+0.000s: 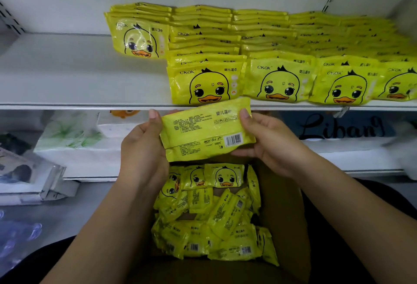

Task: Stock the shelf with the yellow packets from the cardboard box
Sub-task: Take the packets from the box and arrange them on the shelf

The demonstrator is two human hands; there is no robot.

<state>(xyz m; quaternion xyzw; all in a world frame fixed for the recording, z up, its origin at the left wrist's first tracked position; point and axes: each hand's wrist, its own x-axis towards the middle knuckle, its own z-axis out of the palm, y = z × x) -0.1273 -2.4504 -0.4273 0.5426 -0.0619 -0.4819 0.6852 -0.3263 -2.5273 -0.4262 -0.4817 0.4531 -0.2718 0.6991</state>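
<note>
Both hands hold one yellow packet (206,129) by its ends, back side with barcode facing me, just below the front edge of the white shelf (85,85). My left hand (142,146) grips its left end, my right hand (266,141) grips its right end. Under them the open cardboard box (279,204) holds several loose yellow packets (214,218). On the shelf stand rows of duck-face packets (279,58), from the middle to the right edge, with a shorter row (140,38) at the back left.
The shelf's left part is bare white board. Below it a lower shelf (94,166) carries white tissue packs (74,135) and a pack with dark lettering (343,128). Clear plastic-wrapped goods (24,175) lie at the lower left.
</note>
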